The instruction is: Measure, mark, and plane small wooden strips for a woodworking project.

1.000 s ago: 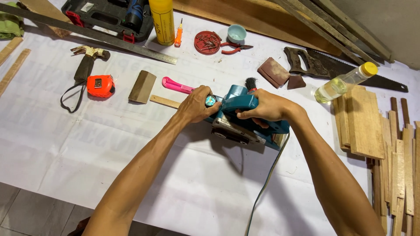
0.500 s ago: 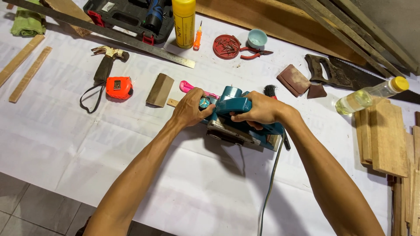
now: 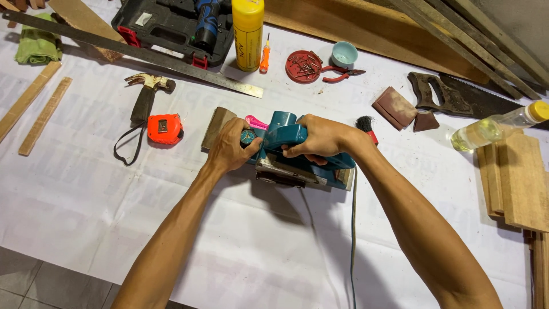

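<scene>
Head cam: both hands are on a teal electric planer (image 3: 297,151) sitting mid-sheet on the white table cover (image 3: 86,200). The left hand (image 3: 229,146) is curled round the front knob, and the right hand (image 3: 320,137) is closed over the top handle. There's lots of bare sheet toward the near edge, while tools crowd the far side. A smooth wood block (image 3: 216,127) lies just beside the left hand, with an orange tape measure (image 3: 164,128) near it. Compared with half a second ago, the grip looks the same.
</scene>
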